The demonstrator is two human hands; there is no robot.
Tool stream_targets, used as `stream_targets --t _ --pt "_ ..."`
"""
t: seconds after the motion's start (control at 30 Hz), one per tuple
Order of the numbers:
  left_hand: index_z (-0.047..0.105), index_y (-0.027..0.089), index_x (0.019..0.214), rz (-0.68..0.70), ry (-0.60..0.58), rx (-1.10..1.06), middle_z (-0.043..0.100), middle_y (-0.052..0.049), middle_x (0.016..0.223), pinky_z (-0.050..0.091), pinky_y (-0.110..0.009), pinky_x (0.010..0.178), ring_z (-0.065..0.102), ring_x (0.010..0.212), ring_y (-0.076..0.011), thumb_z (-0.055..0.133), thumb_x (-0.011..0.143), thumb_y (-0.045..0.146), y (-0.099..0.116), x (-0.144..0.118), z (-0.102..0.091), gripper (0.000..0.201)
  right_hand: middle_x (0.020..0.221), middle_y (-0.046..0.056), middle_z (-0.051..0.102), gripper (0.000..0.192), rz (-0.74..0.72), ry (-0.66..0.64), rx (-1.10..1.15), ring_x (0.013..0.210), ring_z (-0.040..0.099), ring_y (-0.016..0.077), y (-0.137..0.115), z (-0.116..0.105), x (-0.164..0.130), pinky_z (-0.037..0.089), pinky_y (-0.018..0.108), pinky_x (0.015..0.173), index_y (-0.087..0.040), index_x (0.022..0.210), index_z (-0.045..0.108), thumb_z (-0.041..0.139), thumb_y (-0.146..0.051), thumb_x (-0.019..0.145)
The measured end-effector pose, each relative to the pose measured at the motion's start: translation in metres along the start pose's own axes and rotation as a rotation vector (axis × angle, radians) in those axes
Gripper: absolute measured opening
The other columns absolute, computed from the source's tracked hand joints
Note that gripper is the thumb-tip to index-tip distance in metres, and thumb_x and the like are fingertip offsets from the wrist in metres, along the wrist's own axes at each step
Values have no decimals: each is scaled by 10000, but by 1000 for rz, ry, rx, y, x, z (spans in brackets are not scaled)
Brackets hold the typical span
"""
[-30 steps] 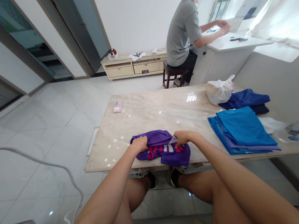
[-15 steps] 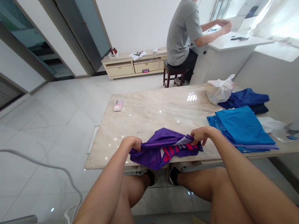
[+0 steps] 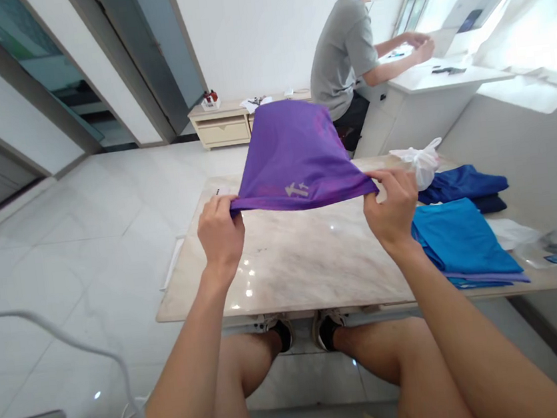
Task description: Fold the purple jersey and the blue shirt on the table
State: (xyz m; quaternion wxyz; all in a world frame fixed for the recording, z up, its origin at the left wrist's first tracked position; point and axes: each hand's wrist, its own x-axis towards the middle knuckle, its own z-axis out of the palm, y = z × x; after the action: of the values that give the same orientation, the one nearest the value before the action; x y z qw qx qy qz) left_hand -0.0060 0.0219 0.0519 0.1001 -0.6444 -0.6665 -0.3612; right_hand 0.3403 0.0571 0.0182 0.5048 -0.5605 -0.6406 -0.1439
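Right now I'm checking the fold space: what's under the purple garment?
Bare marble table lies under the purple garment, held up by the left hand and right hand. It hides the table's far edge.

No legible words or numbers appear. The purple garment (image 3: pixel 297 156) bears only a small pale logo mark near its near hem, its form unreadable.

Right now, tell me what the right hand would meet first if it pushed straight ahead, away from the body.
Probably the white plastic bag beyond the right hand; depth is unclear.
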Motion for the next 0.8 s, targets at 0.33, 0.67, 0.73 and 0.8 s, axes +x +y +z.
stream_targets --t 0.33,0.67,0.73,0.8 --pt "830 219 1220 -67 -402 184 834 -125 1214 534 -427 1010 717 1217 -340 552 918 49 -41 -17 25 445 1089 155 812 273 196 -422 -64 1110 672 353 41 24 -37 506 498 1052 -189 1035 823 569 -229 945" --pt "754 199 1376 -195 -992 234 766 -203 1397 570 -458 1054 719 1314 -415 819 853 285 -76 -31 31 534 1018 122 833 201 339 -764 155 968 761 275 25 35 -40 569 372 926 -184 1015 783 590 -150 966" --pt "654 175 1524 -80 -1021 91 662 -229 1563 526 -470 1170 633 1454 -409 904 804 373 -67 -43 35 788 1036 87 836 207 228 -871 304 977 764 245 2 36 -48 574 351 936 -202 1030 775 598 -114 968" --pt "540 203 1642 74 -909 -131 555 -205 1687 464 -469 1262 538 1561 -373 914 818 430 -42 -54 38 933 1058 62 838 224 108 -947 447 988 769 224 -26 36 -53 578 338 946 -219 1045 772 600 -93 974"
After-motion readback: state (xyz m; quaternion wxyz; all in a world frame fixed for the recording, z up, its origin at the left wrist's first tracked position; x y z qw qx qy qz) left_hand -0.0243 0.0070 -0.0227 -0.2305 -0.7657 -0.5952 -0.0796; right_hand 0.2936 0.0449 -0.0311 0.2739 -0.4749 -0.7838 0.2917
